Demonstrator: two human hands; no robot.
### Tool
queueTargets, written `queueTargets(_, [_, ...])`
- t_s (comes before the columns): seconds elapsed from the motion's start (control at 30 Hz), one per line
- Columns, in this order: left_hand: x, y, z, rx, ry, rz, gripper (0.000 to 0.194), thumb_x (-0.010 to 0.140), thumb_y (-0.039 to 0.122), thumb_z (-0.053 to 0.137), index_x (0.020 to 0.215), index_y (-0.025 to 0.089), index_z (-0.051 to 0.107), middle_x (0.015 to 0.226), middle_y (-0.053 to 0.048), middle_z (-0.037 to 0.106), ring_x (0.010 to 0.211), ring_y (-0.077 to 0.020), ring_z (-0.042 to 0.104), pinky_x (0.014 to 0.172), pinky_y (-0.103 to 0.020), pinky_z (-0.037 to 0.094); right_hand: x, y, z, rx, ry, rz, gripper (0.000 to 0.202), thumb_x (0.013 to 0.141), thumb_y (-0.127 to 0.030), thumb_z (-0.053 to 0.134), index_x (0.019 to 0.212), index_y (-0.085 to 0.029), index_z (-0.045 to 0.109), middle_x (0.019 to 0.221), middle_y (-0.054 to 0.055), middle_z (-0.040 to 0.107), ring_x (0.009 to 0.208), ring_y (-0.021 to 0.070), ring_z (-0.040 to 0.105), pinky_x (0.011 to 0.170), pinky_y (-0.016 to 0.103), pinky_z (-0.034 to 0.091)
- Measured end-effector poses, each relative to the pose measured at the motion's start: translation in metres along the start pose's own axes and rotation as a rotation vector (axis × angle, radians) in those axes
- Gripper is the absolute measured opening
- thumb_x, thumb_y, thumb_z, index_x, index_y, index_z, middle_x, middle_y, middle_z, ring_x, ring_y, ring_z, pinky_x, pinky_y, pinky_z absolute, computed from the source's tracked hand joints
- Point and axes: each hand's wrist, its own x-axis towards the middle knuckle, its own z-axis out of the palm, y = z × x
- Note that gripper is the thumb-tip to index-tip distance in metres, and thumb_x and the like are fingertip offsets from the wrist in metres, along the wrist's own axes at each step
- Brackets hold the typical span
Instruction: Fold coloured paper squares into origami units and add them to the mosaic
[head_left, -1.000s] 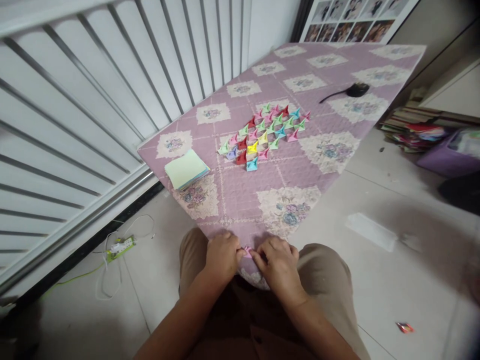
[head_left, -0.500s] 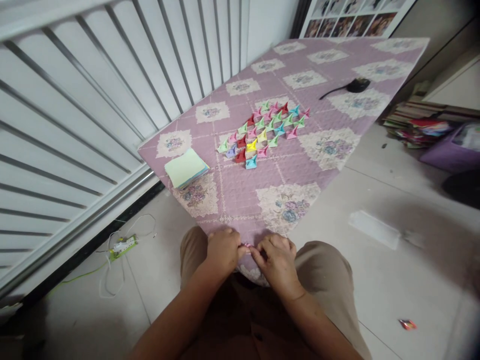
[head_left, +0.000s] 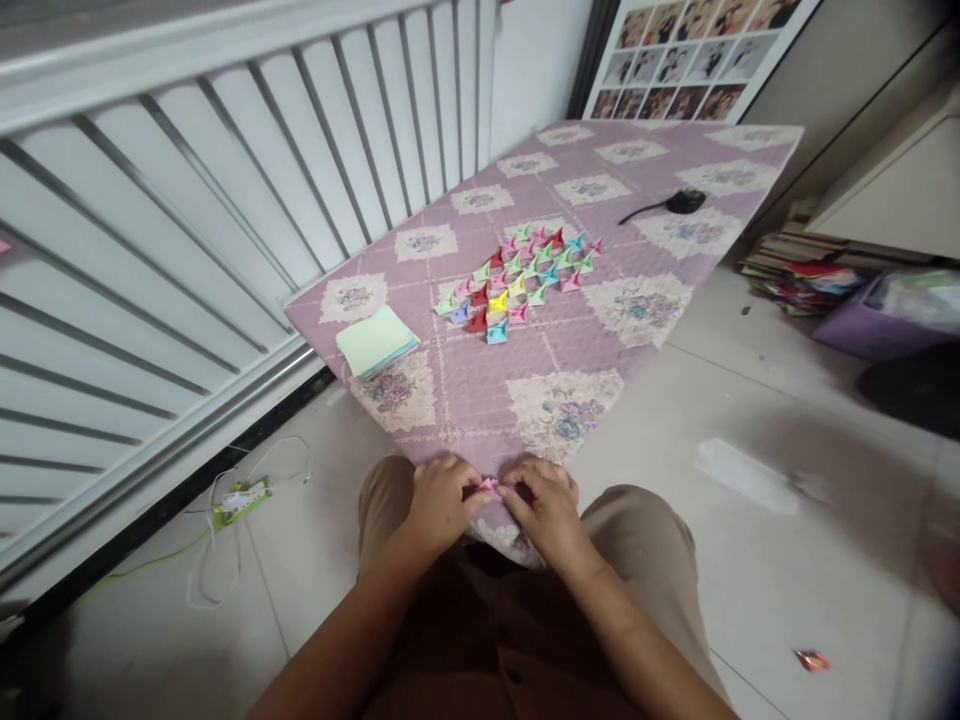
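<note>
Between my two hands, at the near corner of the table, is a small pink folded paper piece (head_left: 490, 488). My left hand (head_left: 445, 492) pinches its left side with thumb and forefinger. On the other side, the thumb and fingertips of my right hand (head_left: 541, 500) are closed on its right edge. Much of the piece is hidden by the fingers. Farther up the cloth stand several small folded paper shapes (head_left: 498, 303) in rows, in green, pink, red, yellow, blue and purple. A stack of paper sheets (head_left: 377, 341), pale green on top, lies left of them.
The table wears a purple floral cloth (head_left: 465, 385). A black round object with a cord-like tail (head_left: 685, 202) lies at the far right. A white slatted railing (head_left: 225, 190) borders the left side. On the floor are a power strip (head_left: 242, 502) and a purple bin (head_left: 862, 318).
More of the pink paper shows between my fingers, and my hands have shifted slightly. The camera view has tilted upward a little. The paper shapes and the stack stay in place.
</note>
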Motion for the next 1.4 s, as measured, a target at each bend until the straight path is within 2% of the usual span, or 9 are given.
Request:
queueTargets(0.13, [-0.009, 0.000, 0.004, -0.038, 0.029, 0.039, 0.018, 0.079, 0.042, 0.065, 0.086, 0.025, 0.065, 0.094, 0.001, 0.065, 0.094, -0.0189, 0.055, 0.086, -0.034, 0.033, -0.002, 0.002, 0.000, 0.042, -0.020, 0.000, 0.012, 0.082, -0.038, 0.061, 0.083, -0.027, 0.065, 0.093, 0.002, 0.063, 0.093, 0.0222, 0.052, 0.085, 0.038, 0.030])
queueTargets(0.3, [-0.012, -0.002, 0.006, -0.082, 0.050, 0.054, 0.012, 0.086, 0.034, 0.057, 0.088, 0.026, 0.066, 0.095, 0.002, 0.065, 0.094, -0.0172, 0.054, 0.087, -0.033, 0.033, -0.005, 0.002, -0.004, 0.065, -0.075, 0.004, 0.009, 0.080, -0.035, 0.064, 0.077, -0.027, 0.066, 0.099, 0.002, 0.061, 0.098, 0.0225, 0.050, 0.087, 0.038, 0.029])
queueTargets(0.57, [-0.016, 0.001, 0.013, 0.057, 0.066, 0.110, 0.013, 0.088, 0.033, 0.056, 0.089, 0.026, 0.066, 0.093, 0.000, 0.064, 0.095, -0.0190, 0.054, 0.085, -0.036, 0.030, -0.011, -0.008, -0.006, -0.110, -0.027, -0.097, 0.008, 0.083, -0.028, 0.063, 0.077, -0.025, 0.067, 0.091, 0.002, 0.063, 0.093, 0.0205, 0.052, 0.093, 0.042, 0.020])
queueTargets(0.77, [-0.017, -0.002, 0.012, 0.048, 0.073, 0.152, 0.015, 0.089, 0.031, 0.055, 0.087, 0.024, 0.067, 0.092, -0.002, 0.064, 0.093, -0.0191, 0.054, 0.085, -0.036, 0.031, -0.003, -0.009, -0.002, -0.125, -0.137, -0.214, 0.012, 0.086, -0.025, 0.058, 0.080, -0.022, 0.067, 0.076, 0.004, 0.062, 0.076, 0.0171, 0.054, 0.076, 0.032, 0.033])
queueTargets(0.87, [-0.015, -0.006, 0.012, -0.091, 0.111, 0.160, 0.018, 0.089, 0.027, 0.054, 0.078, 0.022, 0.067, 0.084, -0.001, 0.064, 0.088, -0.0171, 0.056, 0.083, -0.033, 0.033, 0.002, -0.007, -0.005, 0.089, -0.200, -0.238, 0.021, 0.088, -0.027, 0.053, 0.073, -0.020, 0.065, 0.071, 0.003, 0.059, 0.069, 0.0155, 0.055, 0.066, 0.028, 0.039])
queueTargets(0.97, [-0.016, -0.007, 0.009, -0.336, 0.170, 0.150, 0.017, 0.085, 0.022, 0.056, 0.072, 0.019, 0.066, 0.076, 0.000, 0.063, 0.078, -0.0145, 0.056, 0.077, -0.028, 0.038, 0.007, -0.011, -0.016, 0.316, -0.210, -0.184, 0.024, 0.088, -0.031, 0.053, 0.069, -0.021, 0.062, 0.070, 0.002, 0.058, 0.067, 0.0146, 0.055, 0.062, 0.025, 0.042])
queueTargets(1.13, [-0.019, 0.000, -0.002, -0.710, 0.268, -0.020, 0.009, 0.080, 0.022, 0.057, 0.074, 0.020, 0.064, 0.075, 0.001, 0.062, 0.074, -0.0132, 0.057, 0.070, -0.023, 0.041, 0.012, -0.020, -0.034, 0.500, -0.141, -0.047, 0.022, 0.086, -0.038, 0.057, 0.075, -0.021, 0.066, 0.070, 0.001, 0.058, 0.070, 0.0149, 0.055, 0.065, 0.026, 0.044])
queueTargets(1.27, [-0.020, 0.004, -0.003, -0.788, 0.301, -0.109, 0.008, 0.081, 0.026, 0.054, 0.079, 0.021, 0.060, 0.077, 0.002, 0.062, 0.074, -0.0134, 0.056, 0.071, -0.023, 0.042, 0.013, -0.019, -0.034, 0.607, -0.124, 0.057, 0.021, 0.084, -0.040, 0.058, 0.080, -0.020, 0.064, 0.074, 0.001, 0.060, 0.071, 0.0151, 0.055, 0.066, 0.026, 0.044])
queueTargets(1.4, [-0.018, 0.004, 0.006, -0.852, 0.310, -0.139, 0.008, 0.082, 0.026, 0.053, 0.082, 0.021, 0.059, 0.077, 0.002, 0.061, 0.073, -0.0131, 0.054, 0.070, -0.023, 0.042, 0.011, -0.019, -0.028, 0.698, -0.114, 0.119, 0.022, 0.083, -0.041, 0.059, 0.081, -0.020, 0.061, 0.074, 0.001, 0.061, 0.071, 0.0149, 0.056, 0.066, 0.026, 0.044])
